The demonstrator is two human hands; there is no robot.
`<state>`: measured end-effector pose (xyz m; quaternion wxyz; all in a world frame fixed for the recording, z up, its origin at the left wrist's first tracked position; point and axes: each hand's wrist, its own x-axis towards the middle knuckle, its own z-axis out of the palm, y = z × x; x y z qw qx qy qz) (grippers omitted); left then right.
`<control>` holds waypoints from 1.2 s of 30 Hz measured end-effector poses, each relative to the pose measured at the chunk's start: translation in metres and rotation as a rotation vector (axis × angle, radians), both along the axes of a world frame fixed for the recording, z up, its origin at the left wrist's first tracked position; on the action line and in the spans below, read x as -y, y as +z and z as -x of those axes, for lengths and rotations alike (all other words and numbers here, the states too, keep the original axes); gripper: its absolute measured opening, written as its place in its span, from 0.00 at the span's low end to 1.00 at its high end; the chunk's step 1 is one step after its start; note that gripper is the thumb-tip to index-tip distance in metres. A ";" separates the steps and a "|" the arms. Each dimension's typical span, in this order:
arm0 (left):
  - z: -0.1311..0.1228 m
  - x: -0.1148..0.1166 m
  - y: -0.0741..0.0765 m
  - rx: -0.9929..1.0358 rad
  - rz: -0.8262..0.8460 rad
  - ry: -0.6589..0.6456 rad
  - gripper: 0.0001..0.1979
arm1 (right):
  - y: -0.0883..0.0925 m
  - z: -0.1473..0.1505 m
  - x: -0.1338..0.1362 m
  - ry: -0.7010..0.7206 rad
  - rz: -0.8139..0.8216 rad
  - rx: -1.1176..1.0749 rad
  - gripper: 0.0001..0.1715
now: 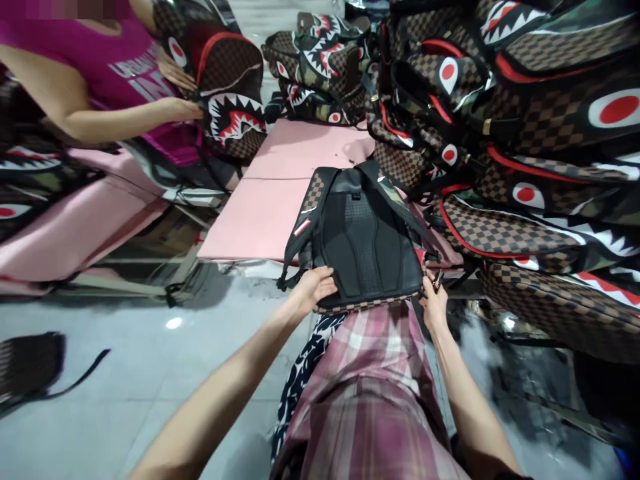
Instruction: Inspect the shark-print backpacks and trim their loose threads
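A black backpack (369,243) lies with its padded back panel up at the near edge of the pink table, its bottom end toward me. Its shoulder straps spread to both sides, and brown checked material shows along the bottom edge. My left hand (316,288) grips the bottom left corner, thumb on top of the panel. My right hand (434,301) is closed at the bottom right corner. A small dark metallic item (438,280) sticks out by its fingers, too small to name surely.
Checked shark-face bags (540,200) are piled high on the right, with more bags (320,67) at the back of the pink table (250,220). At the left, a person in a magenta shirt (110,73) holds another backpack (233,93). A dark piece (33,367) lies on the floor.
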<state>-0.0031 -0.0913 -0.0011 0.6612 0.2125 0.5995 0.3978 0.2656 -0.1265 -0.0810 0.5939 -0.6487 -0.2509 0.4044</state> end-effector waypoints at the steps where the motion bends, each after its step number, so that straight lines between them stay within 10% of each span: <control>1: 0.002 -0.004 -0.002 0.030 -0.004 0.057 0.04 | 0.002 -0.001 -0.001 0.008 -0.012 0.057 0.29; 8: 0.003 0.002 -0.021 0.209 -0.020 -0.046 0.03 | 0.051 -0.007 -0.039 0.246 -0.164 0.622 0.17; 14: 0.004 0.010 -0.029 0.200 -0.011 -0.065 0.06 | 0.073 0.033 -0.092 0.568 0.092 1.123 0.12; 21: 0.009 0.009 -0.030 0.221 0.011 -0.045 0.07 | 0.052 0.024 -0.004 0.793 -0.086 0.812 0.12; 27: 0.007 0.010 -0.041 0.192 -0.012 -0.030 0.06 | 0.019 -0.050 0.011 0.058 0.091 0.356 0.18; 36: 0.005 0.017 -0.037 0.129 -0.039 0.004 0.05 | 0.007 -0.044 -0.024 0.037 -0.006 0.040 0.20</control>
